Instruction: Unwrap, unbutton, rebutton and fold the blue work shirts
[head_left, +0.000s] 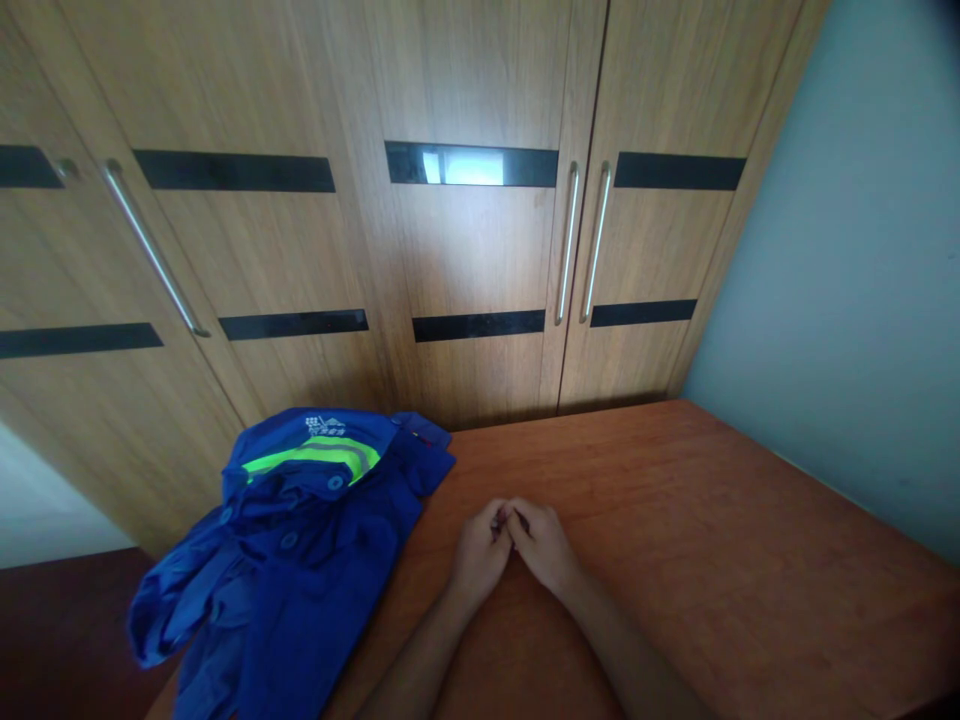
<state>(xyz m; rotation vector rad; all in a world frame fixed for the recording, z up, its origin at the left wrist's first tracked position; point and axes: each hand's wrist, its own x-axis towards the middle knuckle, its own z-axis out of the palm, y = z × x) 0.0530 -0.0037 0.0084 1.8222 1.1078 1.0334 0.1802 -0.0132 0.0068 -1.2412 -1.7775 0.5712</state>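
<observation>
My left hand (480, 555) and my right hand (545, 550) meet over the brown wooden tabletop (675, 500), fingertips touching. Both are closed with the fingers curled inward. The insides of the hands are hidden, so I cannot tell whether anything small is between the fingers. To the left of my left hand, apart from it, lies a crumpled blue work jacket (330, 560) with buttons, a yellow-green reflective stripe (315, 455) and white printing. Part of the jacket hangs over the table's left edge.
Behind the table stands a wooden wardrobe (472, 250) with black inlay strips and long metal handles (596, 240). A pale blue-grey wall (847, 300) borders the table on the right. Dark floor (67, 630) shows at lower left.
</observation>
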